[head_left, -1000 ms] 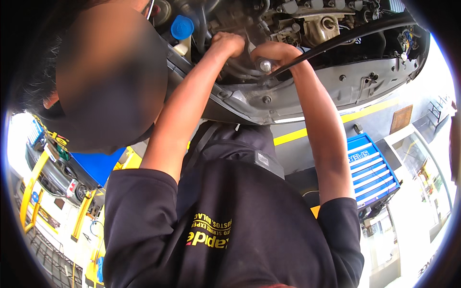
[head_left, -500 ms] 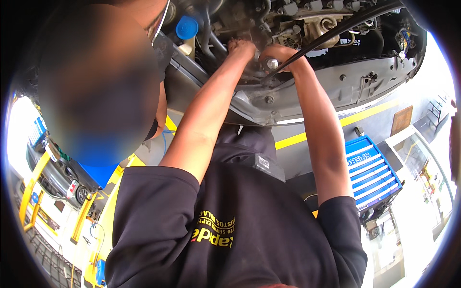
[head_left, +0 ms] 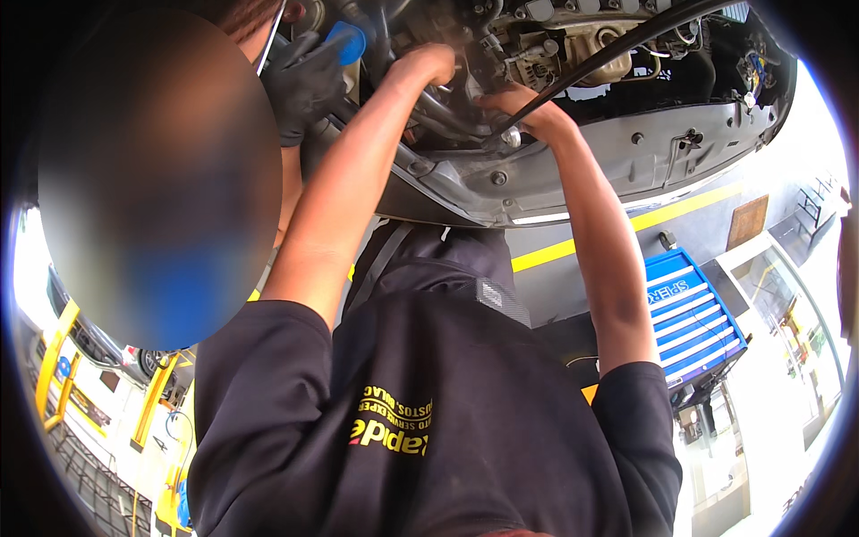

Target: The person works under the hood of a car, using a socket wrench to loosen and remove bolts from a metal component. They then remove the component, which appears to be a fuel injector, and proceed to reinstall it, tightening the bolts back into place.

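Note:
My left hand (head_left: 431,64) reaches into the engine bay among dark hoses (head_left: 398,112), its fingers curled down; whatever they grip is hidden. My right hand (head_left: 528,109) is to its right, partly behind a slanting black bar (head_left: 608,55), fingers bent around something I cannot make out. A silver rounded piece (head_left: 511,136) shows just below that hand. A metal engine part (head_left: 607,64) lies farther right. At the left, another person's dark-gloved hand (head_left: 300,85) is beside a blue cap (head_left: 347,43).
A co-worker (head_left: 157,179), head blurred, stands close at my left. The car's front panel (head_left: 662,152) curves below the engine. A blue tool chest (head_left: 693,318) stands at lower right, a yellow floor stripe (head_left: 546,258) beside it. Yellow lift equipment (head_left: 63,358) is at far left.
The co-worker's gloved hand has come in beside the blue cap. My left hand has risen slightly from half a second ago; my right hand's grip has shifted, leaving the silver piece lower.

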Action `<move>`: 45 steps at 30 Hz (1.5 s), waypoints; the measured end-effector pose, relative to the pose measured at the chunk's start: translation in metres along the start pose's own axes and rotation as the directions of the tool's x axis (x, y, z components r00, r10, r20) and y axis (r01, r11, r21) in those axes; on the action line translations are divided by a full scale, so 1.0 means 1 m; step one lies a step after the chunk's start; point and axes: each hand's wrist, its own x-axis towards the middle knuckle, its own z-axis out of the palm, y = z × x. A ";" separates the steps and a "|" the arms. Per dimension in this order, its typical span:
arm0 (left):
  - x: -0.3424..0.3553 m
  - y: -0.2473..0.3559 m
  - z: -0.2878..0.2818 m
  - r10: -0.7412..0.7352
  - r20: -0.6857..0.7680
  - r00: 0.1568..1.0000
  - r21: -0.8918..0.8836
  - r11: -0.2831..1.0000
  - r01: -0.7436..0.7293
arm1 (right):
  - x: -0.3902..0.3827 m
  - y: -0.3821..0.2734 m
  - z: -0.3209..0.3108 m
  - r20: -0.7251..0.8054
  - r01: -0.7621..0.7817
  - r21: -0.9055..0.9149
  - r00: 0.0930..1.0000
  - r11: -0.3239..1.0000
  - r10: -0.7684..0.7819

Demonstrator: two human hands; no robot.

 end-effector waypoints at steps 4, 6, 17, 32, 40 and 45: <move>0.012 -0.002 0.006 0.108 0.121 0.987 0.059 0.992 -0.116 | -0.029 0.000 -0.010 0.183 0.151 -0.036 0.973 0.988 -0.142; 0.026 -0.019 0.007 0.015 0.196 0.981 0.007 1.000 -0.017 | -0.029 0.008 -0.002 0.143 0.308 -0.079 0.945 0.948 -0.295; 0.021 -0.002 -0.003 0.146 0.236 0.961 -0.146 0.983 -0.114 | -0.006 0.035 0.017 -0.190 0.380 -0.068 0.903 0.923 -0.386; 0.025 -0.024 0.007 0.210 0.193 0.959 -0.113 0.975 -0.191 | -0.024 0.032 0.019 -0.129 0.594 -0.439 0.702 0.675 -0.701; 0.023 -0.019 -0.001 0.247 0.194 0.949 -0.150 0.964 -0.220 | -0.012 0.033 0.036 -0.331 0.491 -0.457 0.681 0.742 -0.654; 0.024 -0.023 0.019 0.264 0.032 0.964 -0.144 0.956 -0.256 | -0.002 0.003 0.039 -0.442 0.344 -0.414 0.733 0.843 -0.517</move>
